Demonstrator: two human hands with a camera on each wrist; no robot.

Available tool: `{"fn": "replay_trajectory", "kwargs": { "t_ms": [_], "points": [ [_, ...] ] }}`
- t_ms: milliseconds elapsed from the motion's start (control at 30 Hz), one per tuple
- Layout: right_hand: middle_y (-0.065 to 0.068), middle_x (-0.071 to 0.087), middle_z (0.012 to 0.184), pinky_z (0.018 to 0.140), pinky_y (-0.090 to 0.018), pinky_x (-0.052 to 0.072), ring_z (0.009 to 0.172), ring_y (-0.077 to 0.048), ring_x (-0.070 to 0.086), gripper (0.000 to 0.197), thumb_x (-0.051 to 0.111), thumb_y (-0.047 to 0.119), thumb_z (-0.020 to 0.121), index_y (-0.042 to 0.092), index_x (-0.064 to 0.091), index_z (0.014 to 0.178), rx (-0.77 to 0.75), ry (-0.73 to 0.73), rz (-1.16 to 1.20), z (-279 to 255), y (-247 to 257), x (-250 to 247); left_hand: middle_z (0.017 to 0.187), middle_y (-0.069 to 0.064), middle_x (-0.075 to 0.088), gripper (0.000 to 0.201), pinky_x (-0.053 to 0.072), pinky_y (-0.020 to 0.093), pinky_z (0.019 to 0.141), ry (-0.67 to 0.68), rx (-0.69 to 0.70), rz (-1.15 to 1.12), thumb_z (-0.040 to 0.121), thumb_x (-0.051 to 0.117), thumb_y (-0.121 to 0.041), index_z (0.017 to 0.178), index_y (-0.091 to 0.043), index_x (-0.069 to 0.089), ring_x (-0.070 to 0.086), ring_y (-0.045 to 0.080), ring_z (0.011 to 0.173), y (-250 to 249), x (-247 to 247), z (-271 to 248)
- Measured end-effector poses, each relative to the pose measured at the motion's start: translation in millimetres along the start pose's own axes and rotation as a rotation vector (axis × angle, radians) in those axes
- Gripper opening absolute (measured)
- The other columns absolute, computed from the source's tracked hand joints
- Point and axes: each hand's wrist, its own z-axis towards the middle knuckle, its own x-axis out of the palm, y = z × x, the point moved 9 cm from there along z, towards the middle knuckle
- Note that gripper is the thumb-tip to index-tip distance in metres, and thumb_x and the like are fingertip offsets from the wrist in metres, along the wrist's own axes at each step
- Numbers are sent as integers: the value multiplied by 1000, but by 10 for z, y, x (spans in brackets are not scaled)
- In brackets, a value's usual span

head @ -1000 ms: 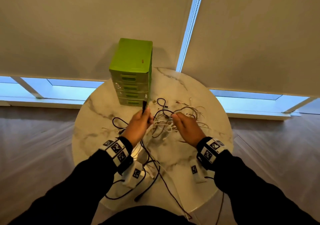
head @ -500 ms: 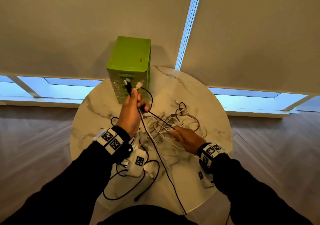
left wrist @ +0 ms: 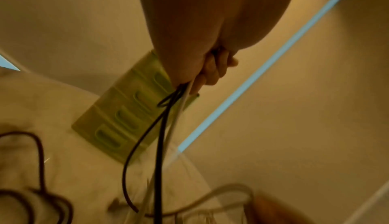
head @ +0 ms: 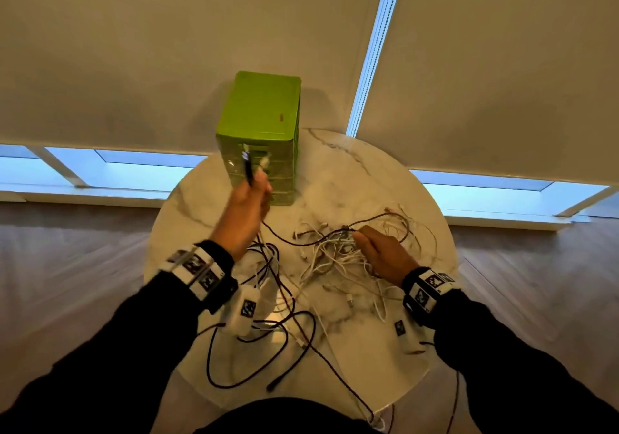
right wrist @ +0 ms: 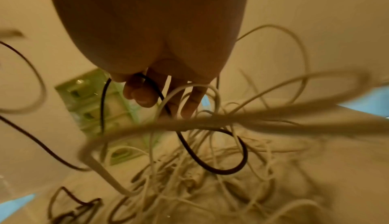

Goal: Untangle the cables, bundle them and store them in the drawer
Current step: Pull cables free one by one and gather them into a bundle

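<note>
A green drawer unit (head: 259, 139) with all drawers closed stands at the back of the round marble table (head: 338, 165). My left hand (head: 249, 199) is raised in front of the unit and grips the ends of a black cable (head: 248, 169) and a white cable (left wrist: 176, 119), which hang down from the fist (left wrist: 210, 71). My right hand (head: 378, 249) rests low on a tangle of white and black cables (head: 338, 259) at mid table, its fingers (right wrist: 145, 94) curled around a black strand (right wrist: 189, 144) and a white loop.
Loose black cable loops (head: 254, 350) lie near the table's front edge, one strand running off toward my body. Behind the table hang beige blinds with a bright window strip (head: 127, 172) below them. Wooden floor surrounds the table.
My left hand has risen from the tangle to in front of the drawer unit, drawing the black and white cable ends up. My right hand stayed low on the pile, which spread out.
</note>
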Motion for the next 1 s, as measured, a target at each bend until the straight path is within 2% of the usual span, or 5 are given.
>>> {"fn": "replay_trajectory", "kwargs": {
  "t_ms": [300,467,600,833,1000],
  "points": [
    [19,55,84,70,-19,38,78,6,53,17,41,28,108,28,57,102,-233,-3,120,-34,918,88,59,-7,32,55,19,30,52,297,-435,26,98,40,-65,84,-18,63,26,11,50,721,794,-361],
    [12,55,82,72,-28,42,76,1,53,17,37,34,108,34,50,96,-201,99,115,-130,883,204,51,-12,36,27,26,27,52,121,-308,-108,104,51,-26,77,-21,49,32,8,46,480,728,-237],
    [2,63,85,73,-41,47,77,-22,60,24,36,46,105,28,50,97,-103,102,-115,-78,443,244,61,-12,33,16,29,27,58,18,-160,-69,104,50,-32,100,-18,57,32,8,54,288,533,-151],
    [-4,65,95,80,-38,37,90,-26,57,26,37,35,107,25,53,90,-37,185,-391,-131,65,301,61,-10,28,14,26,31,57,-103,47,-93,106,46,-31,98,-33,56,27,9,55,-96,203,-84],
    [-2,57,89,81,-45,46,83,-23,52,29,41,37,106,18,58,91,-7,158,-270,-195,13,187,60,-18,34,34,35,22,56,-155,106,-104,107,44,-30,139,-41,45,34,4,58,-235,64,-46]
  ]
}}
